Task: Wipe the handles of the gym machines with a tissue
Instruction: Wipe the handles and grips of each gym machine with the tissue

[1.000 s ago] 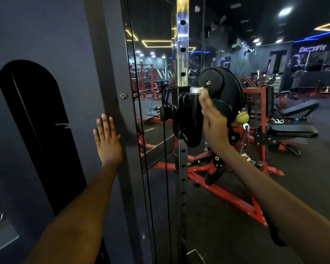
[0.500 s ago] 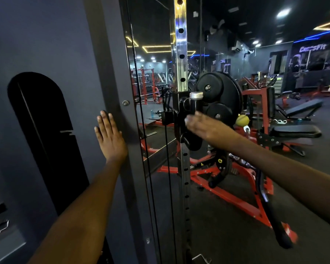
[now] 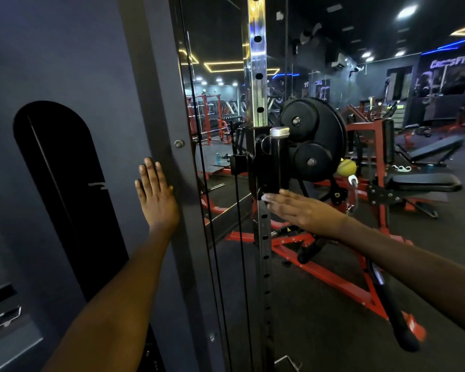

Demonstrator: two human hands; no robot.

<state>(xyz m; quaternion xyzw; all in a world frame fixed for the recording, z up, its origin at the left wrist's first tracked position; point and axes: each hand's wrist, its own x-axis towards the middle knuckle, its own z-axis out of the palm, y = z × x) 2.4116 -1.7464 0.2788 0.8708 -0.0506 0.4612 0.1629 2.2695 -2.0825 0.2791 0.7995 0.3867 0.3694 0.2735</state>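
Tissue shows only as a small pale scrap at the fingertips of the right hand; most of it is hidden under the fingers. The right hand lies flat and almost level, fingers straight and together, pressing the scrap against the bottom end of the black handle. This handle stands upright just above the fingertips and has a silver cap on top. It belongs to a black carriage on the chrome post, which has a row of holes and continues below the hand as a darker post.

Left hand is well apart, to the left of the right hand. It is open, fingers straight and close together, palm flat on the grey panel beside a grey frame edge with one bolt. Two thin black cables run vertically between the two hands.

Behind the handle, above the right hand, two black weight plates are mounted, one big and one small in front of it. A yellow ball hangs at their right. Under the right forearm lies a red machine frame with one black padded bar on the dark floor. Further right stand two black benches.
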